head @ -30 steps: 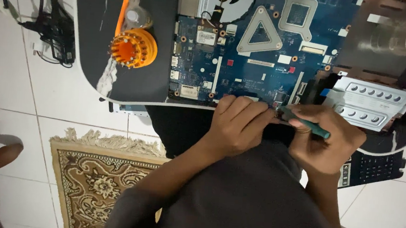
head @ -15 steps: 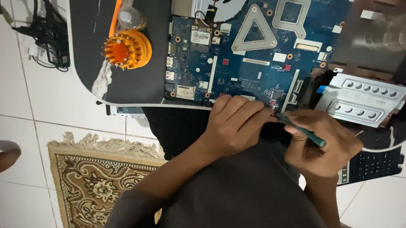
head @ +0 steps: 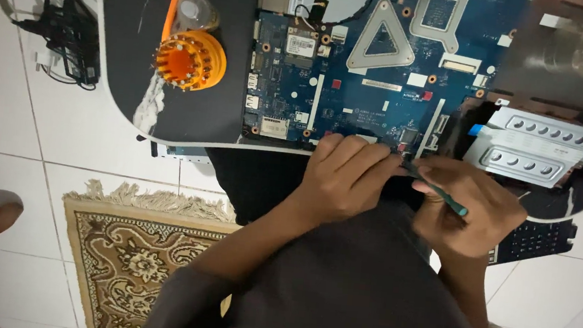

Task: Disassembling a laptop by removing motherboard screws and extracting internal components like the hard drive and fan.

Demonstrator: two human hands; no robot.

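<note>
Circuit board (head: 377,73), blue, lies flat on the dark bench (head: 191,106) with its near edge toward the person; the left hand (head: 346,179) rests on that edge, fingers together and curled over it, steadying it; the right hand (head: 473,211) pinches a slim green-handled screwdriver (head: 437,191) between thumb and fingers, tip down at a small part near the board's lower edge. To do this well, I'd judge, the tool should stay square on the fastener, with light pressure and the left hand holding the board from sliding. An orange ribbed wheel (head: 189,60) sits to the left; a silver bracket (head: 535,147) lies to the right; a patterned rug (head: 136,256) covers the floor below. Compared with a second ago, both hands sit at the same edge and the screwdriver has barely shifted; the view has drifted a little.
</note>
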